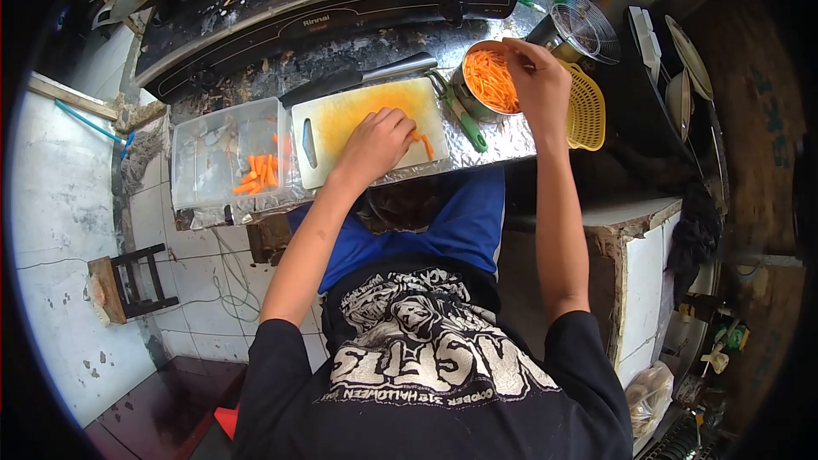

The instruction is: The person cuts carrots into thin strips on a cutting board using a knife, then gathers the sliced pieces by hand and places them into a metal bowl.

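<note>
My left hand (377, 146) rests on the white cutting board (328, 172), its fingers curled together over a few carrot strips (423, 145) near the board's right side. Orange stains mark the board. My right hand (540, 81) is above the right rim of a metal pot (461, 85), fingers pinched together; what they hold, if anything, is hidden. Shredded carrot (489, 81) fills the pot. Between board and pot lies a green-handled peeler (464, 119). A large knife (341, 81) lies along the board's far edge.
Left of the board stands a clear divided plastic container (203, 162) with carrot pieces (258, 175) inside. A yellow basket (586, 111) and a wire strainer (586, 25) are at the right. The gas stove (332, 21) spans the back. The foil-covered counter's front edge is near my body.
</note>
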A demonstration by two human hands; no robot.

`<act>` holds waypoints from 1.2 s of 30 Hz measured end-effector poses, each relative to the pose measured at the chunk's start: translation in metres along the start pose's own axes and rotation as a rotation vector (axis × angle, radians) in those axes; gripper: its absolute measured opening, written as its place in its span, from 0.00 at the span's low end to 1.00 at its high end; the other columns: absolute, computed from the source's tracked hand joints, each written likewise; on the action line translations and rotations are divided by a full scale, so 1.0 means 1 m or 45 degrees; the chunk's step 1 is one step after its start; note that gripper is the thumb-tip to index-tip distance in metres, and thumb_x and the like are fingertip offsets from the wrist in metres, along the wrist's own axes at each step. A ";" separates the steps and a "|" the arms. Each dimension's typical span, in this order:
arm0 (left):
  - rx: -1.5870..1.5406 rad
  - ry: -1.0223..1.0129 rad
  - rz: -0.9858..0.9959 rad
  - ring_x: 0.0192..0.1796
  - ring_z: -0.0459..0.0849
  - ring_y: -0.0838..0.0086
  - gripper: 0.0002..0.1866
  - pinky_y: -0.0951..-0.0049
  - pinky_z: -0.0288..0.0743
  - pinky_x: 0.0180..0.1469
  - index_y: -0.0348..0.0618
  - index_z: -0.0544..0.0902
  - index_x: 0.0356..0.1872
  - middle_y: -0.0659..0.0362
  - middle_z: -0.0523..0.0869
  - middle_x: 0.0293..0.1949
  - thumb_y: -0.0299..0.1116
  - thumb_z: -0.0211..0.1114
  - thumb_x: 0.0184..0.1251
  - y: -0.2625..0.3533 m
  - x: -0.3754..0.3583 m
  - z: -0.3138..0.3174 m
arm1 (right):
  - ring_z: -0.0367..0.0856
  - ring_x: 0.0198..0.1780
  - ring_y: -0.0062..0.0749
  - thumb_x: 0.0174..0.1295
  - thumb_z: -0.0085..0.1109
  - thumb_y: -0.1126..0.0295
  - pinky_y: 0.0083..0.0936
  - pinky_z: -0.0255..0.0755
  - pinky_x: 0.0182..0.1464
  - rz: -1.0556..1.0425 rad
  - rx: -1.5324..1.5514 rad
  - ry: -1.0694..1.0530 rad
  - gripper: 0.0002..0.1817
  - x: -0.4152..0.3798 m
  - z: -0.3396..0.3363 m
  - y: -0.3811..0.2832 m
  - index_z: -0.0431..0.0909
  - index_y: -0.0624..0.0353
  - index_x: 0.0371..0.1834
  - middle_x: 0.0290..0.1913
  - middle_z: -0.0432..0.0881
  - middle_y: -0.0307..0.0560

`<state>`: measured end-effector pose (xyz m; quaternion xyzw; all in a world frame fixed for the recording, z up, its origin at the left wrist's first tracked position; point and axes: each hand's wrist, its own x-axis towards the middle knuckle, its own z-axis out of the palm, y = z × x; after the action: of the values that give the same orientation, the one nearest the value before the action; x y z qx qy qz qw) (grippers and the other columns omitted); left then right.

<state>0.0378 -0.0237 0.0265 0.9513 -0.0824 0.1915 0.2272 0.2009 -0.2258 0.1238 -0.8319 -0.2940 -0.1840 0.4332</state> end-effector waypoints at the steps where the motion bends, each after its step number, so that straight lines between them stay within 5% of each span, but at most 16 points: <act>1: -0.023 0.010 0.030 0.46 0.83 0.59 0.06 0.61 0.78 0.50 0.39 0.84 0.39 0.55 0.83 0.39 0.27 0.70 0.62 0.001 0.000 0.000 | 0.90 0.36 0.38 0.61 0.65 0.76 0.28 0.82 0.41 -0.039 -0.187 -0.139 0.14 0.004 -0.003 0.018 0.88 0.59 0.51 0.39 0.90 0.52; 3: -0.046 0.020 0.063 0.46 0.83 0.60 0.06 0.62 0.78 0.50 0.40 0.84 0.39 0.55 0.83 0.39 0.28 0.70 0.62 0.002 -0.001 0.001 | 0.90 0.36 0.42 0.61 0.65 0.76 0.31 0.82 0.41 -0.077 -0.375 -0.276 0.13 -0.001 -0.005 0.030 0.88 0.60 0.50 0.39 0.89 0.54; 5: -0.044 -0.034 0.072 0.46 0.83 0.60 0.06 0.63 0.78 0.50 0.40 0.84 0.38 0.56 0.83 0.39 0.29 0.70 0.63 0.000 0.001 0.004 | 0.90 0.35 0.42 0.62 0.66 0.76 0.33 0.82 0.40 -0.116 -0.167 -0.156 0.10 -0.017 -0.006 0.013 0.88 0.60 0.46 0.36 0.89 0.53; 7: 0.009 -0.048 0.069 0.47 0.83 0.61 0.06 0.63 0.78 0.50 0.41 0.84 0.39 0.56 0.82 0.39 0.28 0.69 0.62 -0.001 0.004 0.010 | 0.89 0.33 0.44 0.61 0.68 0.73 0.35 0.81 0.38 0.030 0.008 -0.315 0.09 -0.046 -0.001 -0.022 0.88 0.62 0.43 0.35 0.88 0.55; 9: 0.058 -0.079 0.102 0.47 0.83 0.61 0.07 0.62 0.78 0.51 0.41 0.84 0.40 0.57 0.82 0.39 0.28 0.67 0.62 0.000 0.007 0.011 | 0.88 0.38 0.53 0.58 0.72 0.68 0.40 0.81 0.44 0.184 -0.015 -0.658 0.16 -0.078 0.018 -0.029 0.87 0.63 0.48 0.39 0.87 0.61; 11: 0.211 -0.191 0.155 0.47 0.82 0.61 0.11 0.62 0.78 0.51 0.41 0.84 0.44 0.56 0.81 0.39 0.26 0.64 0.59 0.004 0.011 0.007 | 0.85 0.42 0.59 0.55 0.75 0.65 0.45 0.80 0.45 0.176 -0.178 -0.653 0.27 -0.110 0.045 -0.028 0.81 0.66 0.57 0.43 0.82 0.66; 15: 0.161 -0.192 0.201 0.47 0.82 0.60 0.13 0.61 0.78 0.51 0.40 0.82 0.44 0.55 0.81 0.40 0.25 0.62 0.57 -0.002 0.006 0.003 | 0.80 0.46 0.54 0.54 0.76 0.61 0.42 0.78 0.49 0.046 -0.283 -0.580 0.35 -0.140 0.067 -0.032 0.77 0.63 0.64 0.46 0.78 0.57; 20: 0.183 -0.255 0.142 0.48 0.82 0.58 0.12 0.60 0.79 0.52 0.40 0.82 0.44 0.54 0.81 0.40 0.24 0.62 0.58 0.006 0.002 0.001 | 0.76 0.50 0.53 0.62 0.66 0.72 0.40 0.75 0.55 -0.114 -0.260 -0.589 0.25 -0.162 0.075 -0.022 0.76 0.64 0.63 0.48 0.75 0.56; 21: 0.182 -0.254 0.151 0.48 0.82 0.58 0.12 0.60 0.79 0.52 0.40 0.82 0.44 0.54 0.81 0.40 0.24 0.62 0.58 0.009 0.000 0.000 | 0.76 0.49 0.47 0.60 0.56 0.76 0.34 0.74 0.55 -0.218 -0.360 -0.638 0.26 -0.160 0.068 -0.024 0.73 0.71 0.64 0.47 0.75 0.55; 29: 0.068 -0.072 -0.014 0.46 0.83 0.58 0.11 0.60 0.80 0.49 0.38 0.84 0.45 0.53 0.83 0.40 0.25 0.65 0.61 0.018 -0.022 0.001 | 0.79 0.44 0.40 0.57 0.58 0.73 0.32 0.78 0.47 -0.399 -0.421 -0.573 0.21 -0.162 0.065 -0.026 0.80 0.69 0.55 0.39 0.77 0.49; 36: 0.184 -0.176 -0.050 0.45 0.83 0.57 0.10 0.60 0.80 0.49 0.37 0.84 0.43 0.52 0.83 0.40 0.24 0.64 0.60 0.026 -0.024 0.005 | 0.81 0.40 0.42 0.55 0.62 0.73 0.34 0.79 0.43 -0.506 -0.335 -0.546 0.10 -0.158 0.059 -0.013 0.80 0.63 0.40 0.36 0.80 0.48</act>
<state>0.0113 -0.0476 0.0237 0.9775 -0.0652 0.1263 0.1555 0.0753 -0.2234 0.0106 -0.8270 -0.5089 -0.1218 0.2057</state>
